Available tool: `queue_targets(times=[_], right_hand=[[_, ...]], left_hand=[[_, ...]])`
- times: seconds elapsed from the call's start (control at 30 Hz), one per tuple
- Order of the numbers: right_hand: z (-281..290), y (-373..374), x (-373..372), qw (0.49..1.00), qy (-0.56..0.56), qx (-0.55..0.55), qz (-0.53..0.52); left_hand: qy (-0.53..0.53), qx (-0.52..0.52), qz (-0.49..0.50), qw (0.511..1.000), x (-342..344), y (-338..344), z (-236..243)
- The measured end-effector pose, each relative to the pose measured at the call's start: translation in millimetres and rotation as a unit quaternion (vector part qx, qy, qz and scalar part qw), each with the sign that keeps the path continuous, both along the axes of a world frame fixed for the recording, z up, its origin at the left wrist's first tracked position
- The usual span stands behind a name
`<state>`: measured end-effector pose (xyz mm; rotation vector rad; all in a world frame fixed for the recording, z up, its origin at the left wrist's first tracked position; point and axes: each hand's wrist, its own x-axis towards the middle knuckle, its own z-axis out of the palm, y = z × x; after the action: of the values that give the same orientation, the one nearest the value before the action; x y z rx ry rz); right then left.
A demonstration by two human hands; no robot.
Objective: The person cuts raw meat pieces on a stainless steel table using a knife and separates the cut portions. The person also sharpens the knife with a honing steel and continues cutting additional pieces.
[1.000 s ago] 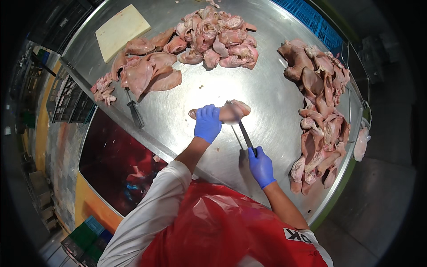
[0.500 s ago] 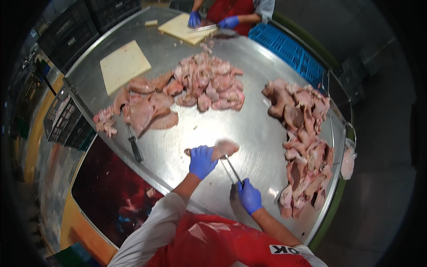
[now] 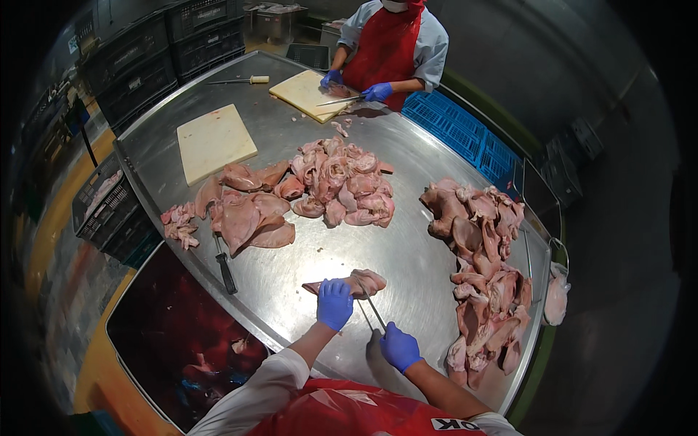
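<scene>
Both of my hands wear blue gloves. On the steel table lies a flat, ear-shaped piece of pink meat (image 3: 369, 280), which my left hand (image 3: 335, 303) presses down with closed fingers. A knife (image 3: 375, 310) is in my right hand (image 3: 400, 346), its thin blade pointing away from me. The blade's far end meets the right part of this meat. Most of the knife's handle is hidden in the fist. My left hand covers part of the meat's near edge.
Meat piles lie ahead (image 3: 342, 182), left (image 3: 251, 218) and right (image 3: 494, 276) on the steel table (image 3: 407, 247). A black-handled knife (image 3: 225, 272) lies left, near a cutting board (image 3: 216, 143). Across the table, a co-worker (image 3: 389, 51) cuts at another board (image 3: 309, 94). A dark-red bin (image 3: 174, 320) stands lower left.
The view has tilted up, showing more of the co-worker. My left hand still holds the meat down; its right part, blurred before, now shows sharply with the blade against it.
</scene>
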<state>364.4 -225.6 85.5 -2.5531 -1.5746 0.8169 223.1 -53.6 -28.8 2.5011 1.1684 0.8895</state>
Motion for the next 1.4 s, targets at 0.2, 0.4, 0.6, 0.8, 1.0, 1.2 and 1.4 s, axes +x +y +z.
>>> queue_targets(times=[0.2,0.4,0.6,0.8,1.0,1.2,1.4], right_hand=[[-1,20,6,0.999,-0.011,-0.001,0.053],[-27,53,6,0.997,0.010,0.021,0.076],[-35,108,0,0.998,0.029,0.051,0.039],[-26,45,9,0.998,0.010,0.012,0.058],[-40,69,-7,0.999,-0.004,0.029,0.040],[-42,91,-1,0.996,0.061,0.064,0.017],[-16,61,-4,0.996,0.054,-0.008,0.065]], left_hand=[[0.014,-0.025,-0.007,1.000,-1,4,5],[0.015,-0.033,-0.014,0.999,-1,4,1],[0.021,-0.057,-0.027,0.998,4,6,10],[0.002,-0.066,-0.018,0.998,1,5,0],[-0.015,-0.067,-0.033,0.997,-5,6,-1],[-0.009,-0.086,-0.069,0.994,14,4,0],[-0.076,-0.067,-0.003,0.995,-15,11,-17]])
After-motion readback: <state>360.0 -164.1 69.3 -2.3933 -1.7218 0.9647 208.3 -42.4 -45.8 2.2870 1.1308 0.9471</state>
